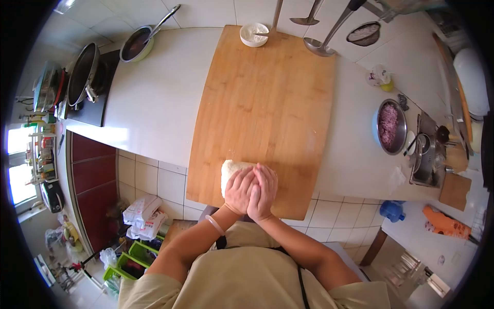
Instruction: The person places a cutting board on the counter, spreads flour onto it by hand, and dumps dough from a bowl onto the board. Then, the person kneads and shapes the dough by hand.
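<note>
Near the front edge of a wooden board (pixel 262 103) lies a lump of pale dough (pixel 227 171), its left end showing beyond my hands. My left hand (pixel 240 191), with a pale bangle on the wrist, presses on the dough, fingers closed over it. Against it from the right leans my right hand (pixel 264 193), its fingers bent over the dough and partly overlapping the left. Most of the dough is hidden under both hands.
At the board's far edge stands a white bowl of flour (pixel 254 35). Ladles (pixel 319 47) and a strainer (pixel 364 34) hang behind. A metal bowl of minced filling (pixel 389 126) is on the right, a green-rimmed bowl (pixel 137 45) and a pan (pixel 83 74) on the left.
</note>
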A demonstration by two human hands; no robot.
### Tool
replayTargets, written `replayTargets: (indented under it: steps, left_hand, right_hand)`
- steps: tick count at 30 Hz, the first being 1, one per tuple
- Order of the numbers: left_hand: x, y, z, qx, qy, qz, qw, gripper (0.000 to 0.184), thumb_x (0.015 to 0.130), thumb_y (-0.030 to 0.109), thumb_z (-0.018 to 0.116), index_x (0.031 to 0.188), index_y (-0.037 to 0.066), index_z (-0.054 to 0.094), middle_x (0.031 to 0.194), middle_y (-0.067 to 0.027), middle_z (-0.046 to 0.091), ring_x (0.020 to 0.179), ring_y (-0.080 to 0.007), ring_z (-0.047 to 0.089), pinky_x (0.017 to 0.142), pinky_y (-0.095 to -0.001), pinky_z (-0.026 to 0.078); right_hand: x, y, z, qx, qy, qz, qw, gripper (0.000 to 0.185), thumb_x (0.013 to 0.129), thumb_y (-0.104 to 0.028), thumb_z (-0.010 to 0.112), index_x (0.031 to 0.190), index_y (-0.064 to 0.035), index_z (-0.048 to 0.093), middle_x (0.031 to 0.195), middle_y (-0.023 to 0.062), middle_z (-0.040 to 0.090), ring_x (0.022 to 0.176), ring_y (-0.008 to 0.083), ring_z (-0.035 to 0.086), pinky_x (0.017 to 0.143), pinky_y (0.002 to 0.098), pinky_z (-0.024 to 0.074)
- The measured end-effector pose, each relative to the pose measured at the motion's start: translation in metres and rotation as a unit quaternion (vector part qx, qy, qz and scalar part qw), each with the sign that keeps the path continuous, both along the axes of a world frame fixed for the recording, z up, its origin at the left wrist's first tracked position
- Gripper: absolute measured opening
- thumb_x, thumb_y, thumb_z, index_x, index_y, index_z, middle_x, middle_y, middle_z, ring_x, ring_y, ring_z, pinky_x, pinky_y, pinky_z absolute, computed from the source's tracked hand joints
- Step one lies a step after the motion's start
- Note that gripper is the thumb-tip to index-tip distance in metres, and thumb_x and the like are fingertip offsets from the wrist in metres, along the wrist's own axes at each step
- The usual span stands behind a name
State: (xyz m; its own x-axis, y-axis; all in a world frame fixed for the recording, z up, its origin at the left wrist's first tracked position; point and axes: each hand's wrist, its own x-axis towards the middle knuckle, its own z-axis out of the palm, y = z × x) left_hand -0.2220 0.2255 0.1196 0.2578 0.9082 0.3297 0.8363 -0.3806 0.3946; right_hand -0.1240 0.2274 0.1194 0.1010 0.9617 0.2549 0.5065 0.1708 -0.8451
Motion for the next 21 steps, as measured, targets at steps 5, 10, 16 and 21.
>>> replayTargets:
  steps: [5, 10, 16, 21]
  left_hand:
    - [-0.006, 0.038, -0.021, 0.009, 0.037, -0.042, 0.998, 0.041, 0.094, 0.032, 0.04, 0.115, 0.006, 0.063, 0.122, -0.01, 0.062, 0.118, -0.0247, 0.058, 0.101, -0.0422, 0.042]
    - [-0.01, 0.104, -0.031, -0.066, -0.006, -0.076, 0.995, 0.039, 0.091, 0.031, 0.043, 0.111, 0.004, 0.063, 0.117, -0.012, 0.062, 0.109, -0.0277, 0.059, 0.096, -0.043, 0.043]
    - [-0.004, 0.163, -0.053, -0.083, 0.012, -0.07, 0.994, 0.025, 0.086, 0.027, 0.054, 0.1, 0.011, 0.064, 0.101, -0.0047, 0.065, 0.091, -0.0235, 0.06, 0.08, -0.0373, 0.047]
    - [-0.001, 0.179, -0.049, -0.189, 0.13, -0.092, 0.969, 0.02, 0.082, 0.025, 0.059, 0.097, 0.013, 0.063, 0.097, -0.0048, 0.067, 0.088, -0.0236, 0.062, 0.077, -0.0374, 0.049]
  right_hand:
    - [0.006, 0.03, -0.038, 0.061, 0.002, 0.026, 0.998, 0.045, 0.097, -0.03, 0.04, 0.124, 0.0006, 0.057, 0.129, 0.0226, 0.055, 0.115, 0.0405, 0.053, 0.1, 0.0537, 0.0378]
    - [0.002, 0.087, -0.043, 0.015, -0.009, -0.011, 1.0, 0.047, 0.096, -0.032, 0.041, 0.124, 0.002, 0.057, 0.121, 0.0236, 0.058, 0.106, 0.0408, 0.057, 0.094, 0.0497, 0.0437]
    - [-0.004, 0.134, -0.06, -0.058, -0.017, -0.115, 0.992, 0.04, 0.095, -0.028, 0.043, 0.118, -0.0005, 0.062, 0.111, 0.0188, 0.065, 0.101, 0.0366, 0.061, 0.09, 0.046, 0.0469]
    - [-0.005, 0.153, -0.057, -0.154, -0.022, -0.178, 0.972, 0.038, 0.096, -0.029, 0.045, 0.115, -0.0022, 0.063, 0.105, 0.0182, 0.067, 0.099, 0.0355, 0.062, 0.087, 0.0439, 0.0482]
